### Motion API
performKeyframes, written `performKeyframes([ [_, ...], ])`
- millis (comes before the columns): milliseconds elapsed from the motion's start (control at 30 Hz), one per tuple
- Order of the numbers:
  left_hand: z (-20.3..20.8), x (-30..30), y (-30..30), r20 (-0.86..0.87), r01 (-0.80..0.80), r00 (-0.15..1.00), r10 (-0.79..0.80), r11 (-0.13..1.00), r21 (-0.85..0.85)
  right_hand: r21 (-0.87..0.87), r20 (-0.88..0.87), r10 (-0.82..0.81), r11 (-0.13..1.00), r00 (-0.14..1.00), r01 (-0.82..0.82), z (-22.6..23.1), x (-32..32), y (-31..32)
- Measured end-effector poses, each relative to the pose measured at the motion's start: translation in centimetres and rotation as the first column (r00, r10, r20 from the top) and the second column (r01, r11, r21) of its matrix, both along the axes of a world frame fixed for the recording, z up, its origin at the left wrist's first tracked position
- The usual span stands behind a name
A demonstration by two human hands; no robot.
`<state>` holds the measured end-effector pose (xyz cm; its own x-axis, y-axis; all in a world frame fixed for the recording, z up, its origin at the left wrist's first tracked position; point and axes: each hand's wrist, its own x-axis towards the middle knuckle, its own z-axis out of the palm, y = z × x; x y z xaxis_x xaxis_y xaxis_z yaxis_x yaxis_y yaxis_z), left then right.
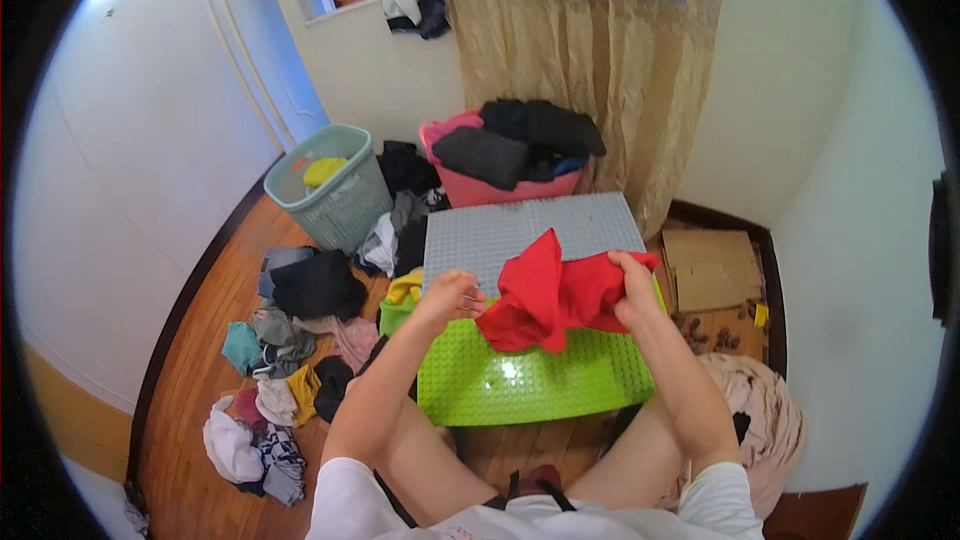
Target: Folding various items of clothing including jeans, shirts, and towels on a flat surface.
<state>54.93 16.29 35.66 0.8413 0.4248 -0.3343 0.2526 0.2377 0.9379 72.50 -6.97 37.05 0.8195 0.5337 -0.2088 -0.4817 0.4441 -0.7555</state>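
Note:
A red garment (548,295) hangs bunched between both hands above a lime-green studded board (520,380). My right hand (635,285) grips its upper right edge. On the left, my left hand (450,295) pinches the garment's left side with closed fingers. A grey studded board (510,230) lies just beyond the green one on the wooden floor.
A pink basket (500,188) piled with dark clothes stands behind the boards, a pale green basket (335,195) to its left. Loose clothes (290,340) are scattered over the floor at left. Flattened cardboard (712,268) lies at right, a curtain (590,50) behind.

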Motion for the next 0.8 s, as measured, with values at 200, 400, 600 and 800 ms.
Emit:
performKeyframes([
  [200, -1.2, 0.2, -2.0, 0.123, 0.023, 0.992, -0.04, 0.99, 0.141, 0.205, -0.206, 0.249, 0.957, 0.946, -0.207, 1.0, -1.2, 0.0],
  [400, -1.8, 0.9, -8.5, 0.236, 0.045, 0.938, -0.253, 0.766, 0.642, 0.353, -0.104, 0.375, 0.88, 0.921, -0.318, 3.1, -5.0, 0.4],
  [600, 3.2, 0.7, -3.5, 0.101, 0.14, 0.974, -0.202, 0.891, 0.432, 0.35, 0.018, 0.192, 0.918, 0.981, -0.187, 3.0, -0.1, -1.7],
  [800, 4.8, -2.0, -0.3, 0.378, -0.014, 0.925, 0.039, 0.998, -0.068, 0.409, 0.013, 0.023, 0.912, 1.0, -0.026, 3.1, 4.3, -5.7],
])
